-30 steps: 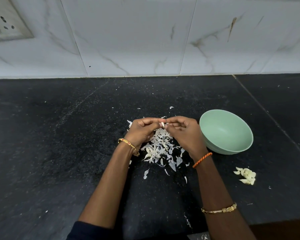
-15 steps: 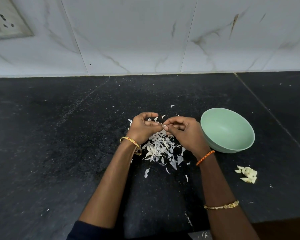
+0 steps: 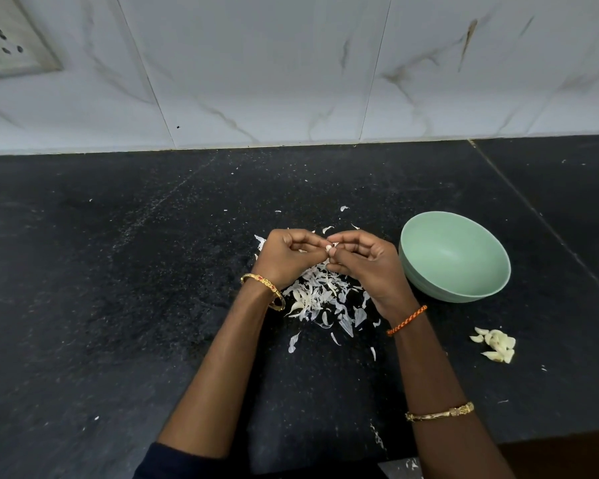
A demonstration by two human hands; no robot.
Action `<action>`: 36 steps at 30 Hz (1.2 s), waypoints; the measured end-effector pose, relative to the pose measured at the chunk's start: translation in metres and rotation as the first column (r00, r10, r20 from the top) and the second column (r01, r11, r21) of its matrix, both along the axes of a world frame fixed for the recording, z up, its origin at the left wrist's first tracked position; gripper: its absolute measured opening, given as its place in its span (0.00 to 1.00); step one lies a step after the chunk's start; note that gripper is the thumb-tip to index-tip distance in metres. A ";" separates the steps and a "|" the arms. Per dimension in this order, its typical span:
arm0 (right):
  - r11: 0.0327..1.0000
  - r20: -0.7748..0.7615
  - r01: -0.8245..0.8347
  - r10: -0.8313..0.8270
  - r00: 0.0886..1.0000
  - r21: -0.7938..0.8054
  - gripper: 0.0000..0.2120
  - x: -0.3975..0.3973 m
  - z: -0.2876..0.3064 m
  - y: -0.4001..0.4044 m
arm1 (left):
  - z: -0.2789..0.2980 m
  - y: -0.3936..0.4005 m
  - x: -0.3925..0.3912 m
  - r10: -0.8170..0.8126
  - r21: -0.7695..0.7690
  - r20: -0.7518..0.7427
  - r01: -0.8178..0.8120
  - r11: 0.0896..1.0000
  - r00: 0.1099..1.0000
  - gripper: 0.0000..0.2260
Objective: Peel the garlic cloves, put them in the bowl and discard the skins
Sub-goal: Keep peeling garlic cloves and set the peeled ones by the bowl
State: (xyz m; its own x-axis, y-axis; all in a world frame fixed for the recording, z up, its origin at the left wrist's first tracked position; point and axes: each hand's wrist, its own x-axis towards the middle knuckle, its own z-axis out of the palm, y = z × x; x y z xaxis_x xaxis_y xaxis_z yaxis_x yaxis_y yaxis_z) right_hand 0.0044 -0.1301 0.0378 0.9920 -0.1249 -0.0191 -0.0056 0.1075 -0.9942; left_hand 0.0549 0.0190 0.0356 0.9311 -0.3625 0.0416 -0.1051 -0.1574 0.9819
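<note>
Left hand (image 3: 286, 257) and right hand (image 3: 367, 261) both pinching one garlic clove (image 3: 330, 249) above the skins (image 3: 320, 299) on the black counter (image 3: 118, 271), green bowl (image 3: 455, 261) sitting just right, peeled cloves (image 3: 495, 344) lying near right

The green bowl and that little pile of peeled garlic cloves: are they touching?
Apart. The head view shows bare black counter between the green bowl and the garlic cloves.

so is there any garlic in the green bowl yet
No, the green bowl looks empty inside, while the peeled cloves sit in a small pile on the counter beside it.
</note>
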 end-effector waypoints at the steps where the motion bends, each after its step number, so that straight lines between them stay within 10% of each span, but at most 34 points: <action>1: 1.000 -0.004 0.011 -0.011 1.000 0.001 0.07 0.000 0.000 0.000 | 0.001 0.000 0.000 -0.003 0.022 0.022 0.003 1.000 1.000 0.05; 36: 0.981 -0.383 0.136 -0.074 0.921 0.138 0.02 -0.002 0.007 -0.003 | -0.010 -0.009 -0.008 0.049 0.205 0.157 -0.081 0.975 0.986 0.06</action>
State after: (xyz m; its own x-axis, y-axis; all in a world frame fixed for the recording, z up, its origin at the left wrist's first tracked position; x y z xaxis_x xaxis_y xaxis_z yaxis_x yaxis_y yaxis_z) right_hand 0.0026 -0.1332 0.0449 0.8892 -0.1924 -0.4151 -0.3543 0.2844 -0.8908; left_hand 0.0467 0.0099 0.0258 0.9418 -0.3168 0.1121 -0.2315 -0.3701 0.8997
